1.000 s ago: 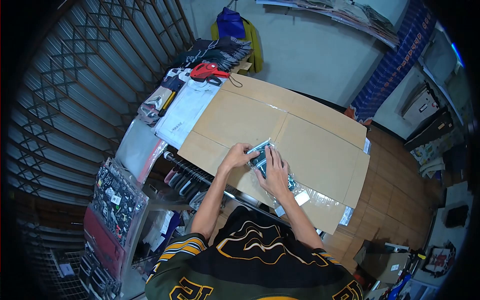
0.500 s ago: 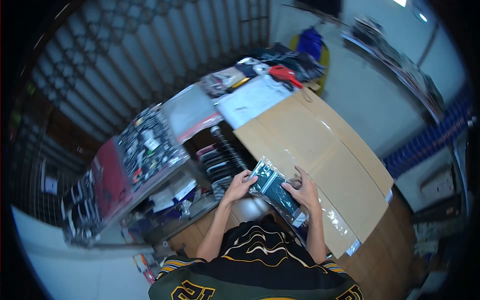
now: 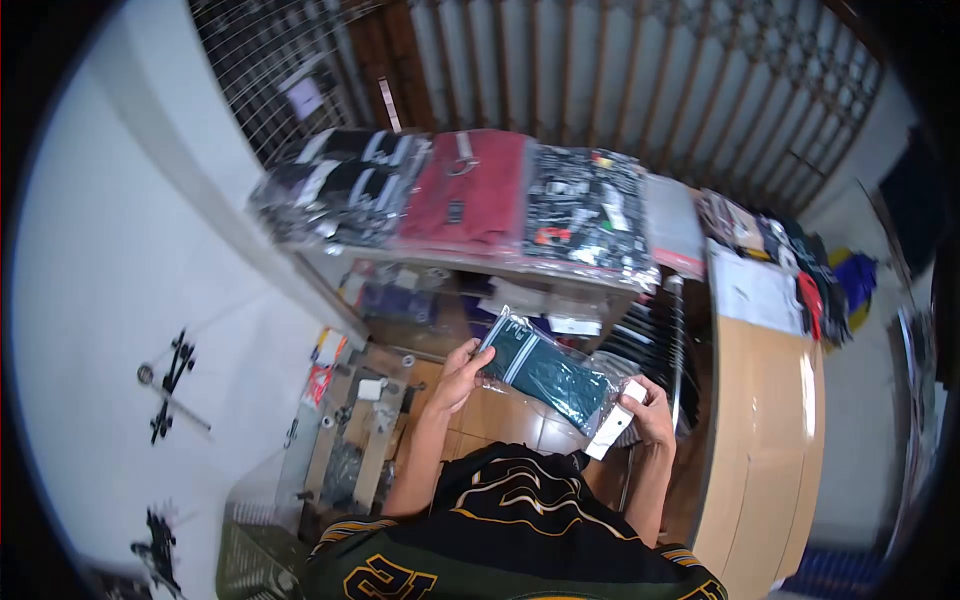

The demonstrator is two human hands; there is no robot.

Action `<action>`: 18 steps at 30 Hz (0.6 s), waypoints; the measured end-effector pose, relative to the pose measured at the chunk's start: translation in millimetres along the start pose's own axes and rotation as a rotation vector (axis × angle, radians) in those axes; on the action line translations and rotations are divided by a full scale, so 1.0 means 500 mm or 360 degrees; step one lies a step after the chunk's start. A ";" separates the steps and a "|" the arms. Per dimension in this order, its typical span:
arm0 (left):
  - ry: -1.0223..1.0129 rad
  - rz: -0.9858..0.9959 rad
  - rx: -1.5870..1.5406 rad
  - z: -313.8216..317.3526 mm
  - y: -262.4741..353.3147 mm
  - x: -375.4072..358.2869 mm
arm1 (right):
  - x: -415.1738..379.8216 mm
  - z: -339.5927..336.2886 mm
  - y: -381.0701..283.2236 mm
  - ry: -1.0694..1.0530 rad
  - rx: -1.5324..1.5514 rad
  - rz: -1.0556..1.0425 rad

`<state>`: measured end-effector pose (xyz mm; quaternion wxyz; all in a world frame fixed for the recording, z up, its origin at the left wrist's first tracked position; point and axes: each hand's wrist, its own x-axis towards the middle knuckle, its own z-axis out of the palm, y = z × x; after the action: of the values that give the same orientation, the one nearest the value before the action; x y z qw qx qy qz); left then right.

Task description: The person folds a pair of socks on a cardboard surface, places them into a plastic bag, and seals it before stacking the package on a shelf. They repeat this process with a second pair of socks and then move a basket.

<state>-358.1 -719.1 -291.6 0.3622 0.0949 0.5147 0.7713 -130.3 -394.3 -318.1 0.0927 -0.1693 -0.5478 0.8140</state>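
Between my hands is a clear plastic bag with a folded dark green garment [image 3: 550,378] inside, banded by white stripes near its left end. My left hand [image 3: 459,377] is closed on the bag's left end, thumb on top. At the other end, my right hand [image 3: 652,414] pinches the bag together with a white tag [image 3: 614,424] that bears a small dark dot. The package is tilted, its right end lower and nearer my body.
Ahead, a shelf top carries a bagged red garment [image 3: 467,190], a patterned black-and-white pack [image 3: 585,215] and black striped packs [image 3: 350,185]. A cardboard-covered table [image 3: 762,440] stands at right, a green basket [image 3: 258,555] at lower left.
My view has swung left, bringing the shelf of bagged garments ahead and the cardboard table to the right. My right hand has shifted to the package's right end and now grips the white tag.
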 end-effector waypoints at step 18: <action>0.0521 0.0814 -0.1211 -0.153 0.120 -0.097 | 0.303 0.648 0.025 -0.1061 0.0258 -0.0012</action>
<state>-390.5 -819.0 -263.2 0.0843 -0.0435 0.2066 0.9738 -392.1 -627.0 -244.9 -0.0753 0.1159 -0.4822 0.8651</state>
